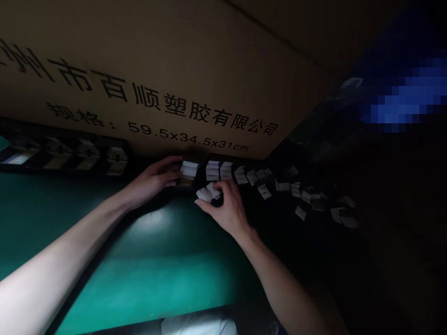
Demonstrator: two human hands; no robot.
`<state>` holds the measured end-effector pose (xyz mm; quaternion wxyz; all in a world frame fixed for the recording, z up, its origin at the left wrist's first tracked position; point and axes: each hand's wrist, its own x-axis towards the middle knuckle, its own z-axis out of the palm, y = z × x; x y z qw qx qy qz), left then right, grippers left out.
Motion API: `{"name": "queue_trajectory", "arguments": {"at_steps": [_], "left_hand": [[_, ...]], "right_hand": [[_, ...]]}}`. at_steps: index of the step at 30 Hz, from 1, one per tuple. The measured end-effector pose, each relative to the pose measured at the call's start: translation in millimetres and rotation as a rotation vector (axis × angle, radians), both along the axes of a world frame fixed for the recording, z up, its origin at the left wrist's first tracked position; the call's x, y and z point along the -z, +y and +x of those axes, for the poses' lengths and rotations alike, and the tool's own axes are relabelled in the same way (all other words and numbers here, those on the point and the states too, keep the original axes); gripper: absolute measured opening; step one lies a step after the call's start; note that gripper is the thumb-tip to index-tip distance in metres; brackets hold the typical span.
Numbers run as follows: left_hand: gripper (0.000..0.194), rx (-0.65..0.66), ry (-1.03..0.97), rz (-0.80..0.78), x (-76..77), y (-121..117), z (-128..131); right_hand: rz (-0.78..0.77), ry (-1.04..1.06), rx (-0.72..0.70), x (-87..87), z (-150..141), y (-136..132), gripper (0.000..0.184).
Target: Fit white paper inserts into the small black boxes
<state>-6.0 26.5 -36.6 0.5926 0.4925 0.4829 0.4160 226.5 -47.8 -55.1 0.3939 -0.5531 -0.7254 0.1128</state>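
Note:
My left hand [162, 175] grips the left side of a dark block with a pale ribbed face [189, 169], close to the foot of a large carton. In my right hand [226, 202], small white folded pieces [208, 191] are pinched between thumb and fingers, just in front of that block. Behind the right hand stands a short row of similar white ribbed pieces [213, 170]. More loose white pieces [264, 191] lie scattered to the right, where the light is dim. What the pieces are made for, I cannot make out.
The large brown carton [139, 56] with printed black characters fills the back. On the left, a row of dark blocks with angled ends [87, 156] lies along its foot. The green tabletop [167, 274] spreads in front. A pixelated blue patch [401, 107] shows at upper right.

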Motion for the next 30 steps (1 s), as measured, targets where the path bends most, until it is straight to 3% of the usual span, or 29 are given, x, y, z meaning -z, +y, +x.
{"name": "queue_trajectory", "arguments": {"at_steps": [3, 8, 17, 30], "left_hand": [[0.056, -0.005, 0.001, -0.004, 0.3, 0.3, -0.2], [0.061, 0.011, 0.003, 0.001, 1.1, 0.5, -1.9], [0.056, 0.001, 0.026, 0.047, 6.3, 1.5, -0.6], [0.065, 0.121, 0.216, 0.089, -16.2, -10.3, 3.6]], "right_hand": [[-0.031, -0.045, 0.012, 4.3, -1.4, 0.5, 0.044], [-0.100, -0.040, -0.018, 3.7, 1.1, 3.3, 0.033], [-0.093, 0.018, -0.086, -0.8, 4.4, 4.2, 0.026], [0.273, 0.018, -0.171, -7.7, -1.3, 2.6, 0.022]]}}
